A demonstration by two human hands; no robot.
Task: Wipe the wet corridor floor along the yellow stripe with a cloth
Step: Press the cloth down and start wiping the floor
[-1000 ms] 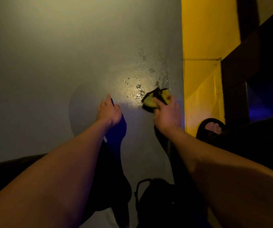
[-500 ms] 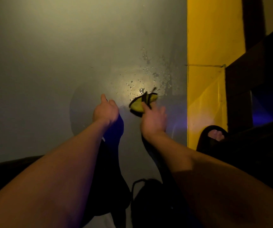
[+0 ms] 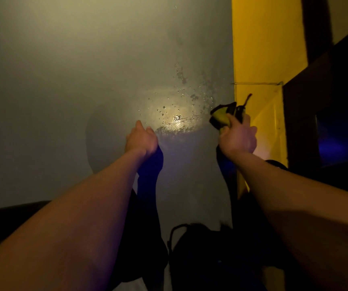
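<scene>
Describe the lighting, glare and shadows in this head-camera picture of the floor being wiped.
Head view: dim overall; one bright glare patch on the wet floor between the left hand and the right hand gripping the cloth; yellow stripe well lit; dark shadows under both arms; edges murky.

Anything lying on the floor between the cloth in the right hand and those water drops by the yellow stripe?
Nothing visible. The right hand grips the cloth at the yellow stripe edge; the water drops lie just left of it on bare grey floor. The left hand sits farther left, outside that path.
</scene>
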